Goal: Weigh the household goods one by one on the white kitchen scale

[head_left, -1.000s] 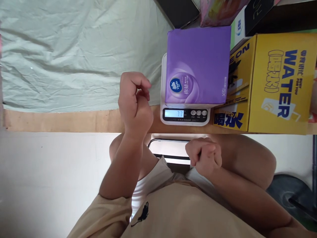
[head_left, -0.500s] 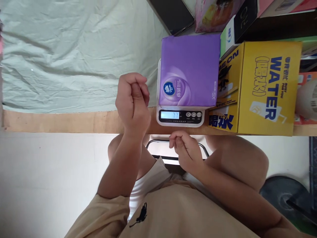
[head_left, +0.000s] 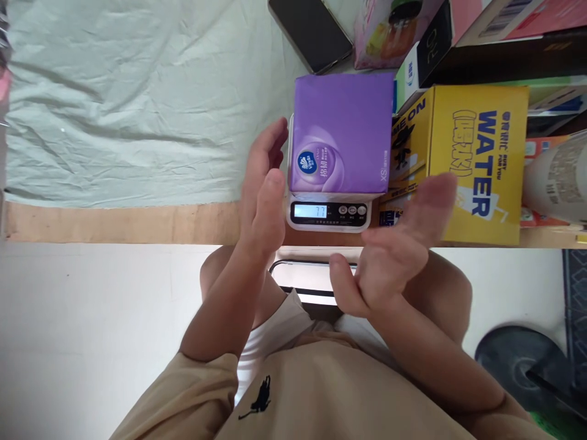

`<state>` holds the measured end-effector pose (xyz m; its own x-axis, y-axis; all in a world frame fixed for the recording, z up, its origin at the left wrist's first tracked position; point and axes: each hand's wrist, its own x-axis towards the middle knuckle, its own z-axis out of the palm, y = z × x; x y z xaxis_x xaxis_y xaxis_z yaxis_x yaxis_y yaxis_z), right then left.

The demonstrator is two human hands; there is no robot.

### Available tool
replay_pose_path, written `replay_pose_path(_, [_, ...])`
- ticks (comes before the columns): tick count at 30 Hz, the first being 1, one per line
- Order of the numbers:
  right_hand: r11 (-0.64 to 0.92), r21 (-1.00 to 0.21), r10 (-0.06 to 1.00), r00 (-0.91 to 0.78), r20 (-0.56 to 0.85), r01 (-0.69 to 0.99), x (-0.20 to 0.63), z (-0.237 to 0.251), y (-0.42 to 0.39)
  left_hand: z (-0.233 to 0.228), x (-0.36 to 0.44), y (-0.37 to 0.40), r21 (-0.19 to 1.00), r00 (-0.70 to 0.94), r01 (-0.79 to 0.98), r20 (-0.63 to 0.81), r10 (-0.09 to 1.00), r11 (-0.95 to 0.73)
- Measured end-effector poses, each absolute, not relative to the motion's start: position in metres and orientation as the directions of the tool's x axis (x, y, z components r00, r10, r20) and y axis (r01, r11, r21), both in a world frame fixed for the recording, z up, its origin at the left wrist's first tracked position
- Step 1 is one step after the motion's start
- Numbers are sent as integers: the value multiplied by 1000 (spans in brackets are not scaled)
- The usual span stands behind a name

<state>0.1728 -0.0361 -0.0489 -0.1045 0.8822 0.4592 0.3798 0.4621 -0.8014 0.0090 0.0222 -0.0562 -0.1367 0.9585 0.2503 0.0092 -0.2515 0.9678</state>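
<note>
Purple box [head_left: 342,131] is on scale [head_left: 332,212], just R of L hand [head_left: 262,198], the nearer grip; R hand [head_left: 392,260] is nr desk [head_left: 123,223] edge; both empty, thumbs apart from fingers.

I could see the purple pack [head_left: 342,116], a squarish block with a blue badge near its lower left corner and lettering turned sideways, resting on the white scale [head_left: 332,214]. It hid most of the weighing top, leaving bare the black strip by the table's [head_left: 114,223] near edge, where the lit display showed two sevens.
</note>
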Motion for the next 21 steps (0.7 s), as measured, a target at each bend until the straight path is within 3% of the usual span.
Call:
replay_pose_path(3, [487, -780, 854, -29, 519, 394, 168, -39, -26, -53, 11, 20, 976, -130, -23, 212, 969, -217])
replay_pose_path(12, [505, -791, 860, -123, 495, 345, 167, -57, -8, -58, 9, 29, 974, -183, -135, 156, 971, -182])
replay_pose_path(18, [544, -736, 839, -264, 476, 402, 161, -50, -12, -39, 8, 28, 946, -114, -251, 182, 977, -206])
replay_pose_path(21, [600, -697, 799, -333, 501, 391, 149, -45, -17, -25, -5, 17, 947, -133, -228, 202, 970, -228])
